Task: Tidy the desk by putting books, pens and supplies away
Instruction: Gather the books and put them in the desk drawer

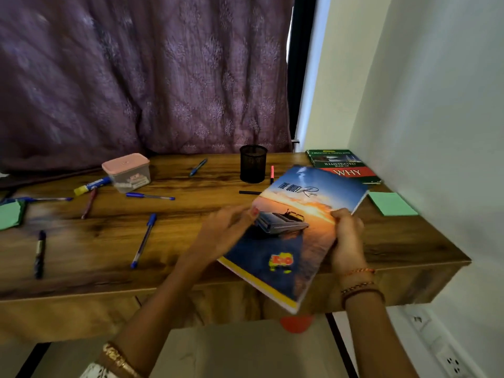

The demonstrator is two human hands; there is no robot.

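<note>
Both hands hold a thin glossy notebook (294,233) with a sunset cover and yellow spine, tilted above the front right part of the wooden bench (109,241). The left hand (221,236) has its grip pinching the left edge, thumb on the cover; the right hand (347,236) has its grip curled round the right edge. Behind it stand a black mesh pen cup (253,163) and a flat green book (343,166). Smooth plastic pens (143,240) lie scattered at left, near a clear box with pink lid (126,171). Green sticky notes (392,203) lie at right.
</note>
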